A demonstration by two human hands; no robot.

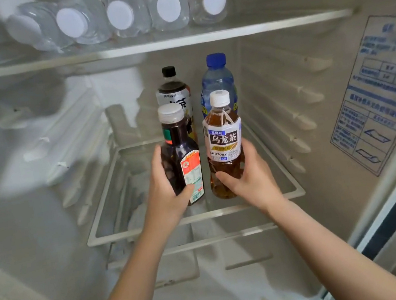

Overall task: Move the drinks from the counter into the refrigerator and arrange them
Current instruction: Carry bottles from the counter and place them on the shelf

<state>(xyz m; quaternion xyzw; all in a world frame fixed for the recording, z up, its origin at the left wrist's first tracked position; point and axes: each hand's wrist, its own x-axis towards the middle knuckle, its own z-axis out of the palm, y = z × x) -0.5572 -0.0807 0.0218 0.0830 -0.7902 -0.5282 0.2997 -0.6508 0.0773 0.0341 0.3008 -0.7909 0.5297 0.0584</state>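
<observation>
1. Holding two drinks at once inside the refrigerator: my left hand [169, 189] grips a dark bottle [181, 152], and my right hand [249, 175] grips an oolong tea bottle [224, 142]. Each hand's fingers [185, 191] are curled round the lower half of its bottle, thumb in front.
2. Both bottles stand upright, side by side and close together, over the front of the glass shelf [111, 207]. I cannot tell whether their bases touch it yet.
3. Behind them a black-capped tea bottle [173, 93] and a blue-capped water bottle [217, 77] stand at the back of the same shelf.
4. I judge that both held bottles are full, so fairly heavy for one hand, and thin plastic that gives if squeezed. The smooth labels may slip, so a low wrap-around grip seems right. They look tall enough to tip when set down.
5. The tea label reads "三得利", "乌龙茶" and "SUNTORY". The rear tea bottle shows "元気森林".
6. The dark bottle's orange and white label has a barcode, but its print is too small to read.
7. Clear bottles with white caps [120, 15] lie in a row on the shelf above. A blue-printed sticker [379, 91] on the right wall is too blurred to read.
</observation>
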